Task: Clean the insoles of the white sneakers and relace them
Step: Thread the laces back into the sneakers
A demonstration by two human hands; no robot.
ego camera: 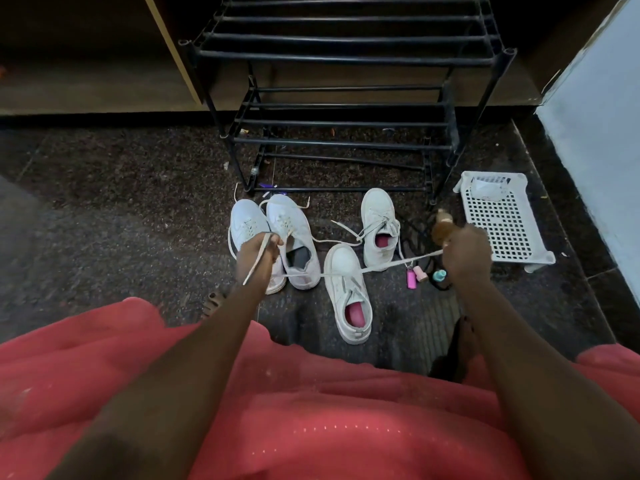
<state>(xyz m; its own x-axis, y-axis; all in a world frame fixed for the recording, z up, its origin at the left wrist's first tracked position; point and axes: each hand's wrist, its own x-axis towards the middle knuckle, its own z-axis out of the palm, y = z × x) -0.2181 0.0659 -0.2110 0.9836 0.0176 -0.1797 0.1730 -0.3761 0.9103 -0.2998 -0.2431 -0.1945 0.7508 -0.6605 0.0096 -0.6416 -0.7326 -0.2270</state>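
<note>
lace (pixel 384 266) taut, fingers of left hand (pixel 258 251) and right hand (pixel 465 254) clamped on it, basket (pixel 502 230) just right of right fingers, contents unclear, pink insoles (pixel 356 315) in two sneakers (pixel 341 261) between hands

text: none readable | white sneakers (pixel 341 259): brand marks too blurred to tell

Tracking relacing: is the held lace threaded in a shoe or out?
Out: the lace stretches free between left hand and right hand, above the nearest sneaker.

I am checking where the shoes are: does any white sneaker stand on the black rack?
No, the four white sneakers stand on the floor in front of the black rack.
</note>
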